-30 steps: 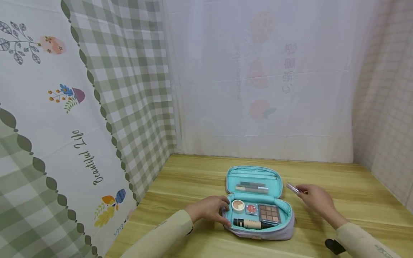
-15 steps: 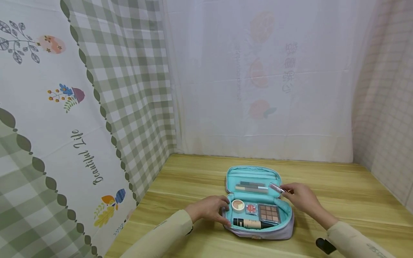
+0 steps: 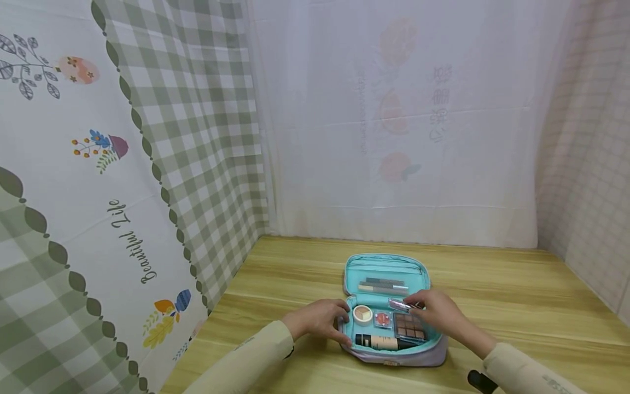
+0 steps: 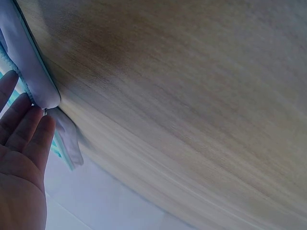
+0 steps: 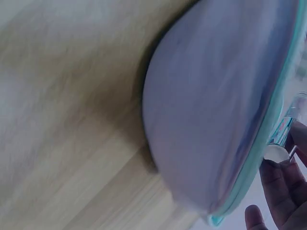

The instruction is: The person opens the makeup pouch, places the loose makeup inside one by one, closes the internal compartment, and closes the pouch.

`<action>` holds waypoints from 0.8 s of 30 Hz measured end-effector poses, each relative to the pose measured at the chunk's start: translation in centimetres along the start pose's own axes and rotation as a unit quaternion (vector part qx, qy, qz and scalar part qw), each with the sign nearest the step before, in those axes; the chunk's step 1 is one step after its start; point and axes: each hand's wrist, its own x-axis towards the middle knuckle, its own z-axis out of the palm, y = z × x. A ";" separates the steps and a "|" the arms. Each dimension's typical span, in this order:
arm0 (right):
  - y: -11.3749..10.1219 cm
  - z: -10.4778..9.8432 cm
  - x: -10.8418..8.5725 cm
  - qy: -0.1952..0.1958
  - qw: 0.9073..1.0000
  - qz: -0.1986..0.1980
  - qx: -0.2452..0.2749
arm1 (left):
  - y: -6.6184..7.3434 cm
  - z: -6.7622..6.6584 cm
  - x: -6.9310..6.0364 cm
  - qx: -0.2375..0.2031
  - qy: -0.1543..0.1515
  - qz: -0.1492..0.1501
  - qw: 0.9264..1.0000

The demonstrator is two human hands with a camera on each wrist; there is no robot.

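An unzipped makeup bag (image 3: 418, 358), lilac outside and turquoise inside, lies with its lid folded back. My left hand (image 3: 317, 320) rests against its left side; in the left wrist view the fairly straight fingers (image 4: 19, 124) touch the rim. My right hand (image 3: 440, 313) pinches a slim, clear pinkish tube (image 3: 398, 305), like a lip gloss, over the bag's back right part. In the right wrist view the tube's round end (image 5: 277, 153) shows between the fingertips. Inside lie a round concealer pot (image 3: 362, 314), a small red compact (image 3: 383, 319), an eyeshadow palette (image 3: 409, 332) and a foundation tube (image 3: 381, 342).
Several slim pencil-like sticks (image 3: 384, 287) sit in the lid's see-through pocket. The bag stands on a wooden table (image 3: 295, 262). A checked cloth (image 3: 211, 109) hangs on the left and a white curtain (image 3: 320, 164) behind. A black strap-like piece (image 3: 481, 381) shows by the right sleeve.
My right hand has moved left from beside the bag to over its inside, carrying the slim tube. My left hand and the bag have stayed in place.
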 end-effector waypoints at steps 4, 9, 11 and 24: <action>-0.7 0.9 0.1 -0.013 1.000 0.000 0.001 | 0.0 0.0 0.0 -0.002 0.000 0.001 1.000; -1.4 1.9 0.3 -0.019 1.000 -0.013 -0.010 | 0.0 -0.1 -0.1 0.000 0.002 0.003 1.000; -1.7 2.2 0.4 -0.021 0.999 -0.025 -0.010 | 0.0 -0.1 -0.1 0.000 0.003 0.004 1.000; -3.8 3.8 0.9 -0.049 0.997 -0.049 -0.024 | -0.1 0.1 -0.2 0.005 0.011 0.015 1.000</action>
